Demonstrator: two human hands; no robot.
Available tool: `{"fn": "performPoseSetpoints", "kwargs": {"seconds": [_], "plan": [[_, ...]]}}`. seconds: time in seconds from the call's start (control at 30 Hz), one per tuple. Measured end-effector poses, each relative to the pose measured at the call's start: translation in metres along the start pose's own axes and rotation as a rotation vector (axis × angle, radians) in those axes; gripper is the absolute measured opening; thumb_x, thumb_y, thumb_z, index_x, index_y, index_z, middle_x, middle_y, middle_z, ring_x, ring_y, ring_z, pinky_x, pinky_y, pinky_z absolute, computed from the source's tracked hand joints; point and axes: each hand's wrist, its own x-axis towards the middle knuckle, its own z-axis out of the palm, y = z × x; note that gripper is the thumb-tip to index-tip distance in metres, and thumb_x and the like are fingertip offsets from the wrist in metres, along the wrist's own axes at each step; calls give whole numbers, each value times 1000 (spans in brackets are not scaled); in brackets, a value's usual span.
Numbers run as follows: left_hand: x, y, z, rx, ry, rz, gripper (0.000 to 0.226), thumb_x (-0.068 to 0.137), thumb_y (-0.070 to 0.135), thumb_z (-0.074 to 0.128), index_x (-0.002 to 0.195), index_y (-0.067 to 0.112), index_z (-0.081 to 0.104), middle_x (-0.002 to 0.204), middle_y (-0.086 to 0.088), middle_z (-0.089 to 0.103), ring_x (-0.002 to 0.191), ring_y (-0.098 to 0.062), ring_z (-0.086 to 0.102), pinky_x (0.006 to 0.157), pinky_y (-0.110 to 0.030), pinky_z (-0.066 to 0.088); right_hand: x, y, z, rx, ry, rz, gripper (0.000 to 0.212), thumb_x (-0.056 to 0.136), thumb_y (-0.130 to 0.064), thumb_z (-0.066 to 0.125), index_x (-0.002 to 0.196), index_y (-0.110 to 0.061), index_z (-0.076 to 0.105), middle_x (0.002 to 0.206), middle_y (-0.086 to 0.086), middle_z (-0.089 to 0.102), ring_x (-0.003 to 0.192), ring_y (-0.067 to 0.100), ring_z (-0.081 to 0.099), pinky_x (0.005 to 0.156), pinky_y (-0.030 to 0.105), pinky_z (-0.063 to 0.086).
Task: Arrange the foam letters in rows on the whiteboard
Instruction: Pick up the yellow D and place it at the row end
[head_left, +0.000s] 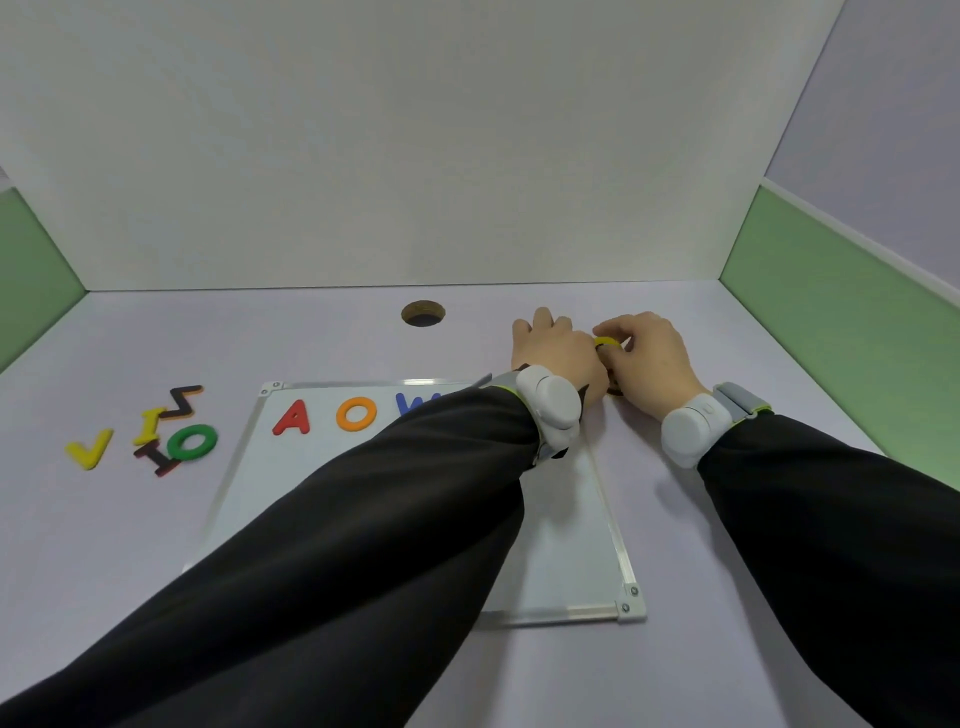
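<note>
The whiteboard (582, 525) lies flat on the table. On its top row sit a red A (292, 418), an orange O (356, 413) and a blue W (415, 402), the W partly hidden by my left sleeve. Beyond the board's far right corner, my left hand (558, 351) and my right hand (649, 358) meet over a yellow foam letter (607, 342). My right hand's fingers pinch it. My left hand curls over things that I cannot see; a dark piece shows just under it.
Left of the board lie loose letters: a yellow V (89, 448), a yellow I (150, 423), a black Z (182, 401), a green O (191, 440) and a dark red I (162, 457). A round hole (423, 313) sits near the back wall.
</note>
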Motion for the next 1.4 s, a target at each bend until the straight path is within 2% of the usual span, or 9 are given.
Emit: {"fn": "performPoseSetpoints", "kwargs": {"seconds": [0.23, 0.4, 0.47, 0.57, 0.7, 0.93, 1.1, 1.23, 1.4], "plan": [[-17, -2, -11, -33, 106, 27, 33, 92, 28, 40, 118, 20, 58, 117, -2, 59, 117, -27, 40, 93, -41, 29, -17, -25, -12, 310, 53, 135, 11, 86, -13, 67, 95, -13, 73, 85, 8, 71, 66, 24, 65, 61, 41, 60], [-29, -9, -22, -158, 58, 25, 29, 91, 17, 40, 117, 17, 52, 114, -4, 62, 116, -29, 44, 92, -41, 33, -22, -36, -16, 262, 83, 140, 6, 85, -13, 66, 88, -10, 71, 77, 7, 70, 54, 14, 59, 41, 13, 44], [-32, -13, -24, -247, 10, -2, 35, 92, 13, 40, 125, 17, 51, 120, -3, 62, 119, -28, 45, 96, -40, 34, -23, -35, -18, 259, 81, 165, 7, 86, -12, 65, 92, -9, 69, 82, 8, 71, 59, 16, 63, 40, 10, 42], [-34, -16, -26, -351, -29, -28, 45, 91, 7, 41, 134, 18, 49, 127, 0, 61, 123, -27, 47, 100, -38, 32, -24, -34, -23, 267, 63, 197, 8, 88, -12, 62, 95, -9, 65, 88, 8, 72, 73, 25, 70, 47, 19, 48], [-36, -12, -27, -358, -93, -23, 48, 92, 6, 39, 137, 20, 49, 133, 0, 59, 126, -25, 47, 105, -38, 30, -25, -32, -27, 215, 115, 197, 9, 86, -15, 62, 92, -9, 65, 87, 1, 65, 79, 20, 60, 60, 26, 44], [-46, -13, -27, -409, -24, -24, 48, 95, 14, 42, 141, 25, 46, 129, 5, 62, 123, -23, 50, 103, -35, 30, -30, -34, -30, 285, 92, 184, 4, 82, -13, 67, 84, -11, 70, 80, 0, 67, 73, 15, 59, 63, 24, 47], [-67, -15, -24, -440, 23, 30, 47, 89, 6, 41, 133, 20, 52, 123, -2, 64, 116, -28, 54, 100, -41, 36, -37, -42, -25, 330, 20, 148, 9, 85, -7, 66, 90, -9, 73, 74, 3, 66, 63, 15, 60, 49, 14, 48], [-87, -24, -16, -370, -8, 50, 40, 91, 8, 43, 129, 18, 51, 127, -5, 58, 118, -30, 49, 96, -42, 37, -44, -42, -17, 318, -52, 128, 9, 82, -12, 70, 88, -12, 77, 83, 2, 74, 76, 17, 66, 75, 30, 56], [-117, -33, -13, -199, -31, 46, 36, 95, 19, 44, 130, 15, 50, 127, -10, 53, 119, -32, 43, 94, -41, 38, -59, -51, -5, 307, -138, 80, 9, 80, -11, 71, 85, -14, 77, 82, 0, 75, 82, 14, 68, 78, 25, 53]]}}
